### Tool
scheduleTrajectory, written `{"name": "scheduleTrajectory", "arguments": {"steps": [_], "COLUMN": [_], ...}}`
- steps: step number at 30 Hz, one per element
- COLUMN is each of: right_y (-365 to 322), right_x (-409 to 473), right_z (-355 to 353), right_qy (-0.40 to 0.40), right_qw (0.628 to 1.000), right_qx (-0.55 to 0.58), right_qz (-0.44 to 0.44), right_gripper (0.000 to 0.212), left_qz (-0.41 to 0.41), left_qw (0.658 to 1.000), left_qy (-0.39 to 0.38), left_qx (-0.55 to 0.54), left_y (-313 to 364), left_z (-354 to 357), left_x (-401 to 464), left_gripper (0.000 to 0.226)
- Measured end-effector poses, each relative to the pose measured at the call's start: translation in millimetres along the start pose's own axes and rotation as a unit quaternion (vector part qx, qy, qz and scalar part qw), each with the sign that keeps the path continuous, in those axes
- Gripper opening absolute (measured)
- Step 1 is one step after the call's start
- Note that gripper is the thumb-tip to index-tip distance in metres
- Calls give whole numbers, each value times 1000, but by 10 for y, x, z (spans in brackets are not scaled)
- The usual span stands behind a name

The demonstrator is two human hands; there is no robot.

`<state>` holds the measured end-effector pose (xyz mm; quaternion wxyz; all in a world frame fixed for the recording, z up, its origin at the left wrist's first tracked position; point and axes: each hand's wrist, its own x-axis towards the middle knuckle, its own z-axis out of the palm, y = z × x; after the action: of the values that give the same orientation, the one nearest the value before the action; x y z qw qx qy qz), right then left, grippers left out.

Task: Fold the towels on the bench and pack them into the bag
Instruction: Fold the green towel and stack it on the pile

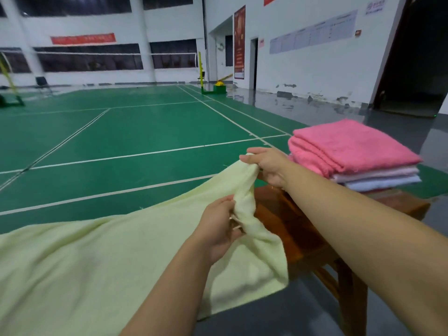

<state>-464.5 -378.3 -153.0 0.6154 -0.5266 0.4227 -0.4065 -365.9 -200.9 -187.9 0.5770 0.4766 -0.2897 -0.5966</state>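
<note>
A pale yellow towel [101,258] is seen unfolded and slack, spread from the lower left of the view up to a bunched end near the centre. Its long axis runs from lower left to upper right, the gathered end pointing toward the wooden bench [303,229]. One loose corner hangs down beside the bench edge.

The right hand [269,166] is held at the far top of the bunched end; thumb and fingers are curled and pinched on the towel's edge. The left hand [218,229] is placed lower on the same gathered section, fingers curled round the twisted cloth. The stretch of towel between the two hands is rolled into a rope-like fold, nearly upright.

At the far end of the bench a stack of folded towels [378,175] is set, a pink towel [349,146] on top, paler layers beneath. The stack lies just beyond the right hand, apart from it.

A green court floor [135,132] with white lines is seen behind.
</note>
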Motion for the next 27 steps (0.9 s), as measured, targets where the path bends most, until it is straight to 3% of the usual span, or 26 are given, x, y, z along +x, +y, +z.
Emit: {"name": "scheduleTrajectory", "arguments": {"steps": [4, 7, 10, 13, 17, 22, 27], "right_y": [-15, -74, -141, -161, -169, -289, -614], "right_x": [-43, -94, -142, -110, -17, 48, -4], "right_z": [80, 181, 271, 314, 343, 330, 100], "right_qy": [-14, -30, -26, -9, 16, 57, 132], "right_qw": [1000, 1000, 999, 999, 999, 997, 988], "right_qx": [-15, 4, 14, 12, 22, 17, -7], "right_qz": [4, -2, -21, -29, -28, -44, -76], "right_gripper": [82, 91, 92, 90, 84, 89, 90], "left_qz": [8, -9, -3, -2, -60, -70, -83], "left_qw": [989, 984, 981, 988, 994, 995, 986], "left_qy": [48, 4, 13, 16, -35, -74, -112], "left_qx": [143, 178, 193, 157, 82, -14, -88], "left_y": [116, 206, 235, 278, 305, 207, 84], "left_z": [-213, -381, -523, -608, -614, -424, -96], "left_x": [-140, -312, -411, -496, -586, -547, -356], "left_gripper": [40, 45, 45, 49, 56, 47, 61]}}
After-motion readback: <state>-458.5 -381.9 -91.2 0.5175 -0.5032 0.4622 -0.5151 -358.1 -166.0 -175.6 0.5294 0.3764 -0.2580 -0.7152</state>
